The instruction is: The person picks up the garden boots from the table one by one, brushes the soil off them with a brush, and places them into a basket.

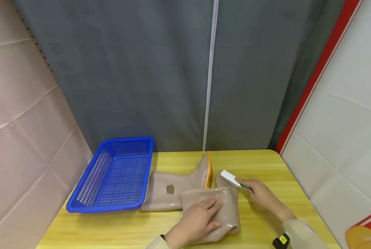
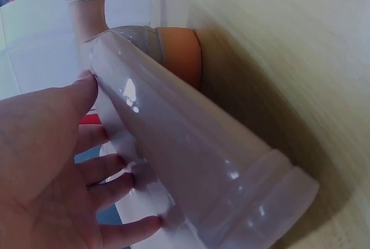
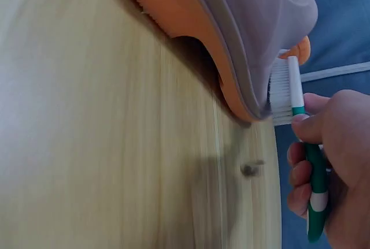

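Note:
A beige, glossy rain boot (image 1: 231, 204) with an orange sole (image 3: 167, 6) lies on its side near the table's front. My left hand (image 1: 201, 218) rests on its shaft with the fingers spread; in the left wrist view the fingertips (image 2: 151, 223) touch the shaft. A scrub brush (image 1: 229, 178) with a white head and green handle is gripped in my right hand (image 1: 261, 197). Its white bristles (image 3: 280, 90) meet the boot's toe in the right wrist view. Behind lies a second beige boot (image 1: 185, 180), a brown patch (image 1: 170, 189) on its shaft.
To the left stands a blue plastic basket (image 1: 106, 209) with slotted walls, close beside the second boot's shaft opening. A small dark crumb (image 3: 250, 169) lies on the wooden table (image 1: 266, 166) near the toe. Grey curtain (image 1: 142, 76) hangs behind, and pale walls flank both sides.

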Tool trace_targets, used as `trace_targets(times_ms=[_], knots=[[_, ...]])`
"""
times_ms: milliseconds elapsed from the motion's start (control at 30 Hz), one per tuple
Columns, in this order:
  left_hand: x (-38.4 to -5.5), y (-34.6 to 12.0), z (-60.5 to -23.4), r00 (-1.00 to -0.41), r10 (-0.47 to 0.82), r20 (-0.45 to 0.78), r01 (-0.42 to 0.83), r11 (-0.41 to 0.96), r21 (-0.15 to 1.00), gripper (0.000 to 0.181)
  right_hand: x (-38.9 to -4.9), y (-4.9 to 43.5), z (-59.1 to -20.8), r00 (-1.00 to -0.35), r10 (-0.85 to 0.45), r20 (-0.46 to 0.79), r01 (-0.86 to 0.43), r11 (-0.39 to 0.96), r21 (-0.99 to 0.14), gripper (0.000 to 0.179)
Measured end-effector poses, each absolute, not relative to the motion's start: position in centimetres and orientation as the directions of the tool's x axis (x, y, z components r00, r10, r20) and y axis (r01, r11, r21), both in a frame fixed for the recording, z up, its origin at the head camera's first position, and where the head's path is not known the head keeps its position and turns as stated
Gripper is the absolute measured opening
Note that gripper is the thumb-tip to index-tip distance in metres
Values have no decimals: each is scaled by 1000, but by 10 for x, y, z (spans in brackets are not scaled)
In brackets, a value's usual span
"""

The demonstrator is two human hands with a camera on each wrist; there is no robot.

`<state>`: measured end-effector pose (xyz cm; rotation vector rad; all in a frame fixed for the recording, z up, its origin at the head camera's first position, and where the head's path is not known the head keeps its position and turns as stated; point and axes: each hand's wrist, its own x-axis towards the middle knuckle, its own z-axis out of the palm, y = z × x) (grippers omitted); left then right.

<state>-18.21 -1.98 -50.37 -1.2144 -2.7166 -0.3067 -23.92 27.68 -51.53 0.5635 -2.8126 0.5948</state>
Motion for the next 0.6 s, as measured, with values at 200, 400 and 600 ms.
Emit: trace_targets(times_ms=[200,400,600], knots=[[-182,-22,-504,-668,705,239,740,661,121,64,-217,299,-517,-923,-295,248,-370,859,-353,48],[-183,-24,-503,-668,708,230,741,659,128,64,-205,305,-511,-941,-280,189,-331,875,-354,49],[-180,-20,-501,-659,724,202,751,644,144,63,-220,293,-500,-916,-285,282,-369,875,-314,50]])
